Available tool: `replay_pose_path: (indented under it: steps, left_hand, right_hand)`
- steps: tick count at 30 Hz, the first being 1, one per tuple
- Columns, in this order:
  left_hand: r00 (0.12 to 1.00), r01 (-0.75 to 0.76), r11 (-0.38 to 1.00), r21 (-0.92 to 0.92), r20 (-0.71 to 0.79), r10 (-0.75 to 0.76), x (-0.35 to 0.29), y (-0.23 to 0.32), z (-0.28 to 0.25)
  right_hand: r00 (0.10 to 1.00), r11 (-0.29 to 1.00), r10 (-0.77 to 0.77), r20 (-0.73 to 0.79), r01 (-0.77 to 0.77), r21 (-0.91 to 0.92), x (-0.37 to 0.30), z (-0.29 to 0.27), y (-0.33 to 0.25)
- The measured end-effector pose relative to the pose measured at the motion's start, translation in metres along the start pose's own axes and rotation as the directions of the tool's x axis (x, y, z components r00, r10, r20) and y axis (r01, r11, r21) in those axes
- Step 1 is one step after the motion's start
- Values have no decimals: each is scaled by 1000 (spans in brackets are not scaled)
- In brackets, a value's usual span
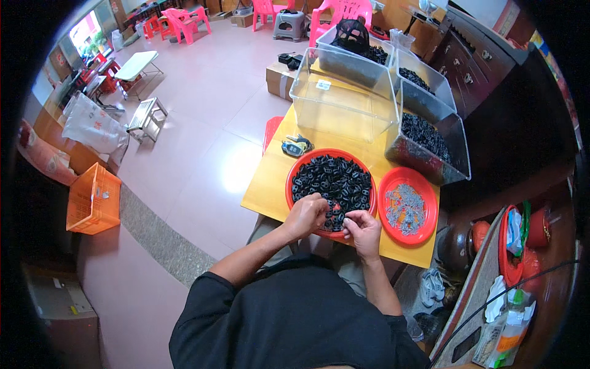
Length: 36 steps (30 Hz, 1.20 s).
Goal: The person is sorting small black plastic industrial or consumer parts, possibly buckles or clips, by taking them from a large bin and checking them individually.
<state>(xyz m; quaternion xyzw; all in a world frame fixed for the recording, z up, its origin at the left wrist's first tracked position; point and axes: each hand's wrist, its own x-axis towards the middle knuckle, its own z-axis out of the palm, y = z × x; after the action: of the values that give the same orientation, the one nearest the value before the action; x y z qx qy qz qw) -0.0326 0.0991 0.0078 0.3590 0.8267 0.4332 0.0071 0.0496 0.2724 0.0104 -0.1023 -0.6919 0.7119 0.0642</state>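
Observation:
A round red basin (289,182) full of small black plastic pieces with oval holes (334,178) sits on a yellow tabletop (264,192) in front of me. My left hand (307,216) is over its near left edge, fingers curled closed. At the near right edge, my right hand (364,232) pinches with thumb and forefinger beside the black pieces. Whatever either hand holds is too small or hidden to make out. To the right of the basin lies a shallow red plate (408,239) bearing a pile of small silvery-grey pieces (405,208).
A key fob with keys (297,146) lies beyond the basin. Clear plastic bins (344,117) stand at the far side, several holding black pieces (425,135). An orange crate (93,200) and a metal step stool (147,120) are on the floor at left. Right, a cluttered shelf (473,307).

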Motion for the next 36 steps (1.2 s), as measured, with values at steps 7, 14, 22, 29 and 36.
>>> replay_pose_path:
  steps: [7, 14, 22, 29, 36]
  left_hand:
    - [961, 275, 786, -553, 154, -228, 8, 3, 3]
    - [967, 256, 668, -699, 180, -181, 11, 2, 1]
    - [952, 295, 544, -786, 290, -98, 8, 12, 3]
    - [946, 322, 487, -812, 297, -130, 5, 18, 6]
    - [952, 306, 529, -792, 266, -153, 3, 15, 9]
  right_hand:
    - [998, 993, -15, -66, 23, 117, 7, 9, -8]
    - [992, 975, 14, 127, -41, 217, 8, 10, -15]
    - [991, 986, -85, 105, 68, 153, -1, 7, -21]
    - [994, 987, -108, -36, 111, 118, -7, 16, -27]
    - [976, 977, -214, -33, 213, -16, -6, 17, -27]
